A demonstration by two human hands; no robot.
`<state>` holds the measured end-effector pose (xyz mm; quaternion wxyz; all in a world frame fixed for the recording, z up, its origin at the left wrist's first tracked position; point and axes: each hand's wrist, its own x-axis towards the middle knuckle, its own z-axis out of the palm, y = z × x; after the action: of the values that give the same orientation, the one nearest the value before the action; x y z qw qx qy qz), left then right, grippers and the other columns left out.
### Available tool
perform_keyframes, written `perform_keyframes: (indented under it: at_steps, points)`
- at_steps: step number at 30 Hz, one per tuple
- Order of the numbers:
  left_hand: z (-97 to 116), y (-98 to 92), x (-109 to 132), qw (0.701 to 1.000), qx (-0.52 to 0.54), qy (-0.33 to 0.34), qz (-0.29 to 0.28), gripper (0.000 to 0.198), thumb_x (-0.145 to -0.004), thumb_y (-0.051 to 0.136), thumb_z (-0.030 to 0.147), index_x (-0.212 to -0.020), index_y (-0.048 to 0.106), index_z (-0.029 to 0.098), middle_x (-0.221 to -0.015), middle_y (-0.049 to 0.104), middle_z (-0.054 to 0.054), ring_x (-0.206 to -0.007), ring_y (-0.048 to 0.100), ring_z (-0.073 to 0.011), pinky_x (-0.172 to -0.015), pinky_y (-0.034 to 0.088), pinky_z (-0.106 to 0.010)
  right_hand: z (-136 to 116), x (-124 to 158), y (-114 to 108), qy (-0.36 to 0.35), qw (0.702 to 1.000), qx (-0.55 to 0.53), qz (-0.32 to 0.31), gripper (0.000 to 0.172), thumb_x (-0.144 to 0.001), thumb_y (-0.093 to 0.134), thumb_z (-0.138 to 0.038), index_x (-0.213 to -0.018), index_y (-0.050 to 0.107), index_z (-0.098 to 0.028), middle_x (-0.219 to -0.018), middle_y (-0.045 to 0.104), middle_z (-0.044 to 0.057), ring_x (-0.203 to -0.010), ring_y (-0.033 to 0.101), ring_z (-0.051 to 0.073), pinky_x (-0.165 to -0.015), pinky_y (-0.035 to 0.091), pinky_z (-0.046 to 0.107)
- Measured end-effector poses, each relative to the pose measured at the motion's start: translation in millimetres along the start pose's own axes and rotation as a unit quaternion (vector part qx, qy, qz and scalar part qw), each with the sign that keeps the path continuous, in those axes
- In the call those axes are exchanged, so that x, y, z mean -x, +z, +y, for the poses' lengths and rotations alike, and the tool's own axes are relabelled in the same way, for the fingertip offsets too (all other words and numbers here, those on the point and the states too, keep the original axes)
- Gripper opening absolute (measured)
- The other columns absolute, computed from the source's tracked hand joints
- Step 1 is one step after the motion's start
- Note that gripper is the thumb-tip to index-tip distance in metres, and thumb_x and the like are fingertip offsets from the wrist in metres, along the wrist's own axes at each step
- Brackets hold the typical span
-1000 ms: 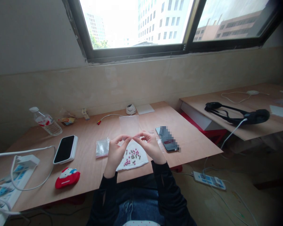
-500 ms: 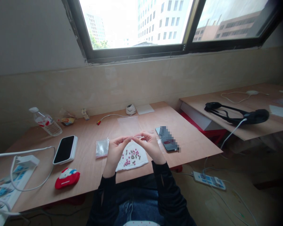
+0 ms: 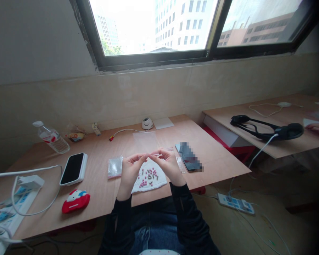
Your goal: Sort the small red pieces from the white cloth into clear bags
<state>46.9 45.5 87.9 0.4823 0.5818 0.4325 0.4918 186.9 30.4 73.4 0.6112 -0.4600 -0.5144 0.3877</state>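
Note:
My left hand (image 3: 130, 173) and my right hand (image 3: 170, 168) are raised over the table, their fingertips pinching a small pale sliver (image 3: 156, 154) between them. It is too small to tell what it is. Below them lies a white tissue (image 3: 159, 182) holding several pink pills and grey-and-pink capsules (image 3: 149, 176). A small clear bag of something pale (image 3: 115, 167) sits left of my left hand. A flat clear plastic bag (image 3: 145, 141) lies just beyond my hands.
A smartphone with a pixelated screen (image 3: 188, 157) and a white power bank (image 3: 73, 169) lie on the wooden table (image 3: 215, 148). A water bottle (image 3: 52, 137), a red pouch (image 3: 76, 201) and a power strip (image 3: 13, 212) are to the left. A co-worker's hand (image 3: 318, 128) rests on the other table.
A co-worker's hand has come in at the right edge of the far table. My hands still hold the same pinch, with little movement.

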Motion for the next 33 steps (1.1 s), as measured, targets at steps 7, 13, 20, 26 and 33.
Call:
perform_keyframes:
  at_steps: [7,13,20,26,33]
  points:
    - [4.4,1.5,2.3,1.0,-0.004,-0.016,0.027,0.023,-0.069,0.072,0.035,-0.076,0.073,0.014,-0.067,0.069,-0.003,-0.063,0.059,-0.0125,-0.058,0.043,-0.02,-0.9,-0.3,3.2,0.018,1.0,-0.015,0.019,0.02,-0.073,0.067,-0.036,-0.075,0.069,-0.016,-0.077,0.068,0.005,-0.072,0.061,0.017,-0.062,0.047,0.026]
    - [6.1,0.4,1.6,0.997,0.022,-0.05,0.057,0.024,-0.061,0.077,0.034,-0.073,0.073,0.013,-0.065,0.068,-0.003,-0.06,0.058,-0.012,-0.056,0.042,-0.02,0.5,-0.5,3.0,0.035,0.999,-0.036,0.021,0.022,-0.076,0.063,-0.037,-0.077,0.07,-0.016,-0.08,0.066,0.005,-0.075,0.06,0.017,-0.065,0.045,0.027]
    - [3.5,-7.2,-2.0,0.995,-0.006,-0.053,0.083,0.024,-0.06,0.078,0.034,-0.072,0.074,0.014,-0.059,0.066,-0.002,-0.058,0.056,-0.0112,-0.055,0.04,-0.02,6.7,-2.8,4.9,0.008,0.999,-0.032,0.003,0.026,-0.083,0.053,-0.036,-0.08,0.072,-0.019,-0.077,0.062,0.002,-0.076,0.057,0.015,-0.074,0.043,0.028]
    - [7.8,-19.7,-2.3,0.996,-0.045,-0.059,0.058,0.026,-0.062,0.076,0.036,-0.074,0.075,0.013,-0.06,0.069,-0.005,-0.06,0.06,-0.015,-0.053,0.041,-0.021,16.2,-3.2,15.6,-0.016,1.0,0.004,0.021,0.028,-0.083,0.051,-0.036,-0.083,0.072,-0.018,-0.08,0.064,0.005,-0.077,0.059,0.017,-0.066,0.045,0.026]
    - [10.7,-34.1,-2.2,0.99,-0.085,-0.102,0.05,0.037,-0.065,0.071,0.045,-0.087,0.075,0.015,-0.068,0.073,-0.01,-0.068,0.065,-0.0207,-0.045,0.038,-0.02,23.8,-1.8,29.4,-0.007,0.999,0.03,0.032,0.026,-0.083,0.051,-0.033,-0.084,0.072,-0.017,-0.085,0.069,0.007,-0.083,0.063,0.019,-0.07,0.048,0.027]
